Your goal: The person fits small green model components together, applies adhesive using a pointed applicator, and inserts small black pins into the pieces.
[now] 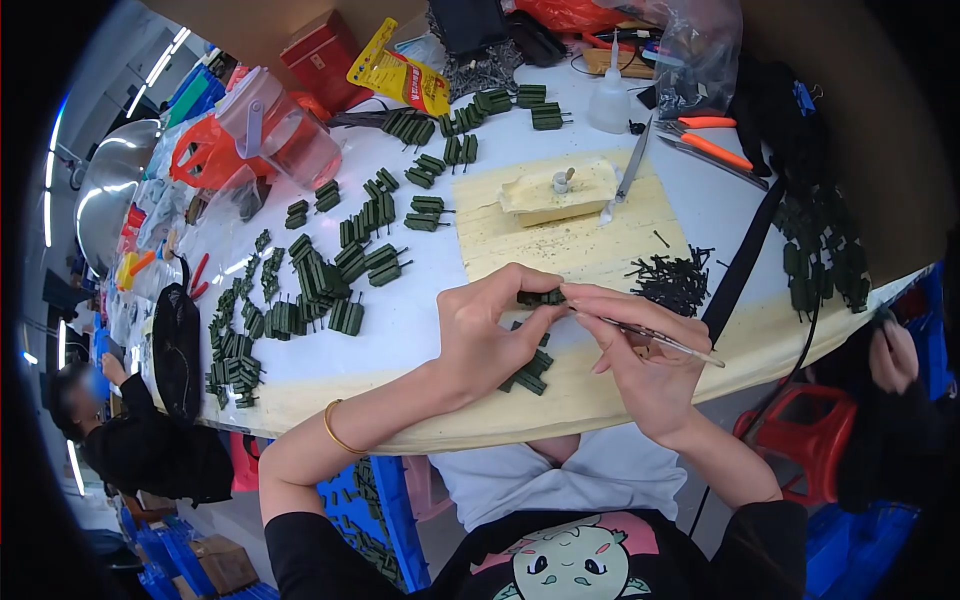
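Observation:
My left hand (490,330) pinches a small dark green part (541,297) between thumb and fingers. In my right hand (645,365) is a thin brush-like tool (675,345), its tip against the green part. More green parts (528,372) lie under my hands. Right of them is a pile of small black pieces (672,281). Behind my hands a cream tray (560,212) with a small stick upright in it stands on a yellowish sheet (490,236). Many green parts (318,276) are grouped to the left.
A clear pitcher (300,140), a yellow packet (405,75), a white squeeze bottle (609,103) and orange-handled pliers (715,150) stand or lie at the back. A knife (634,160) lies beside the tray. A co-worker (150,440) sits far left; another's hand (892,357) shows at right.

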`<state>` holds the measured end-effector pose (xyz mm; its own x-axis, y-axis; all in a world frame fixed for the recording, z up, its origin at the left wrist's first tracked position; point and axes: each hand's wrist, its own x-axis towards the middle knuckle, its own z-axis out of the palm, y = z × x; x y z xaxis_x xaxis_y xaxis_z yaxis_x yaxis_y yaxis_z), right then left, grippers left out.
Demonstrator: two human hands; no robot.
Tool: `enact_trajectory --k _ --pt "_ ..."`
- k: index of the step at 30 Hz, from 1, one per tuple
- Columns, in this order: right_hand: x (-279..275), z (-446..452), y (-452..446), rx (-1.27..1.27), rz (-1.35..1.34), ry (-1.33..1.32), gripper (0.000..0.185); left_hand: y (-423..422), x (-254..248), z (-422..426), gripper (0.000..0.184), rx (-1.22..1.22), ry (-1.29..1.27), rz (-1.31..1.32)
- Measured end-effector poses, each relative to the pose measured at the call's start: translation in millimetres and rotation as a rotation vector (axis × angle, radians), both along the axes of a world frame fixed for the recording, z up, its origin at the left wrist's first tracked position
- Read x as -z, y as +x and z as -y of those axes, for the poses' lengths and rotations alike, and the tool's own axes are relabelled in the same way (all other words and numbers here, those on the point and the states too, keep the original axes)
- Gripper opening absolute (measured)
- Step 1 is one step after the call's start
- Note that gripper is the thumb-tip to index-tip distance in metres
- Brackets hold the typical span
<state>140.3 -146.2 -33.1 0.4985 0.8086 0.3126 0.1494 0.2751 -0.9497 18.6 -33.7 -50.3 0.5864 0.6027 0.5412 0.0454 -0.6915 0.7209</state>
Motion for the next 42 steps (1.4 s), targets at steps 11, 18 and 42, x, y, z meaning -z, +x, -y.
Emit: enact_trajectory --k 11,18,42 --pt "-10.6 0.4 -1.4 0.004 -0.217 -0.156 0.010 2.7 0.8 2.1 0.021 -0.053 0.047 0.019" --pt "-11.7 -2.9 -0.1 0.022 -0.270 -0.111 0.014 -0.2 -5.1 1.2 0.025 -0.040 -0.021 -0.066" --pt "-17.0 -42.8 151.6 0.222 1.574 -0.662 0.028 -20.3 -44.3 -31.8 0.038 0.054 0.149 0.301"
